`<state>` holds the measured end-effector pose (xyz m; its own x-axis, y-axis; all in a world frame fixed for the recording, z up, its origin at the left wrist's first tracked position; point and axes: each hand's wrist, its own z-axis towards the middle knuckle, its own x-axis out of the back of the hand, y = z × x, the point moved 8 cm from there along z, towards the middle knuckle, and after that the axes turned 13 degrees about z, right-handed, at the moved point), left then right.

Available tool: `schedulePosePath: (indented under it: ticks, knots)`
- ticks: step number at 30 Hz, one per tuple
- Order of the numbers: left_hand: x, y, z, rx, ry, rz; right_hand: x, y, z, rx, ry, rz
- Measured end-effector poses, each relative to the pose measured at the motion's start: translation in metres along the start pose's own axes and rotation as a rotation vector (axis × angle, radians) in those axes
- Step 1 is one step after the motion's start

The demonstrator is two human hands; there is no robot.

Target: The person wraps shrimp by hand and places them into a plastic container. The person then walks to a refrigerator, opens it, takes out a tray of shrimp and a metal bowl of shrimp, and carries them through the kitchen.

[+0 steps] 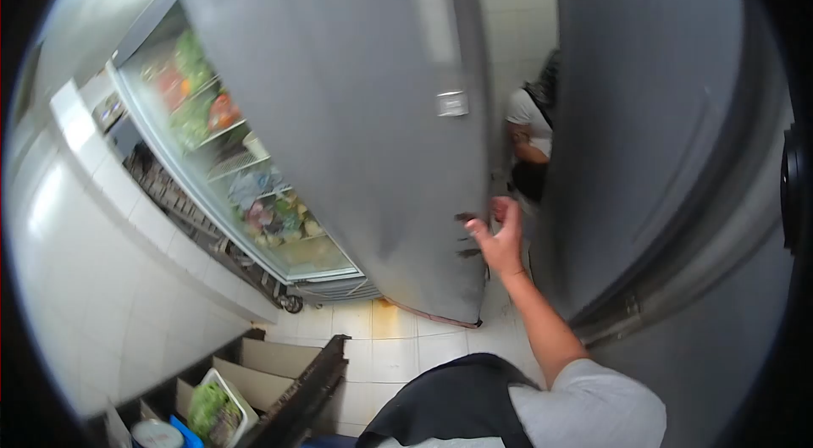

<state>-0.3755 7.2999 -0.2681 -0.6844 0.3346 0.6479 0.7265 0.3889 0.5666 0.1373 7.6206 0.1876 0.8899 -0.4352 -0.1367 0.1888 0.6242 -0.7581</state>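
Note:
My right hand (pixel 501 243) reaches forward at the edge of a tall grey door panel (pixel 356 126). Its thumb lies in front of the panel and the fingers are beside the edge, apart from the thumb. Whether the hand touches the panel, I cannot tell. Dark marks (pixel 467 253) show on the panel just left of the thumb, and a small silver plate (pixel 452 103) sits higher up. My left hand is out of view.
A glass-fronted fridge (pixel 254 168) with vegetables stands left. Another person (pixel 531 122) is visible in the gap before a large grey surface (pixel 644 109) at right. Lower left, a divided dark rack (pixel 318 380) holds a white tub (pixel 246 414) of leafy greens (pixel 212 414).

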Motion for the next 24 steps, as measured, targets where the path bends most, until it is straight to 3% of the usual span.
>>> schedulePosePath:
  ticks: [2, 5, 6, 8, 14, 17, 24]
  knots:
    - [0.021, 0.01, 0.025, -0.185, 0.036, 0.217, -0.012, -0.037, -0.026, 0.052, -0.096, -0.004]
    - [0.06, 0.047, 0.051, -0.715, 0.302, 0.836, -0.041, -0.066, -0.068, 0.052, -0.276, 0.031]
    - [0.072, 0.052, 0.069, -0.655, 0.288, 0.749, -0.05, -0.08, -0.078, 0.081, -0.314, 0.05]
    - [0.089, 0.061, 0.082, 0.08, 0.121, -0.292, -0.072, -0.104, -0.1, 0.104, -0.413, 0.109]
    - [0.08, 0.125, 0.051, 0.062, 0.049, -0.457, -0.125, -0.142, -0.143, 0.133, -0.623, 0.23]
    - [0.024, 0.043, 0.07, -0.286, 0.072, -0.253, -0.147, -0.148, -0.16, 0.153, -0.681, 0.25]
    - [-0.047, 0.006, 0.025, -0.115, -0.039, -0.1, -0.181, -0.149, -0.185, 0.103, -0.854, 0.292]
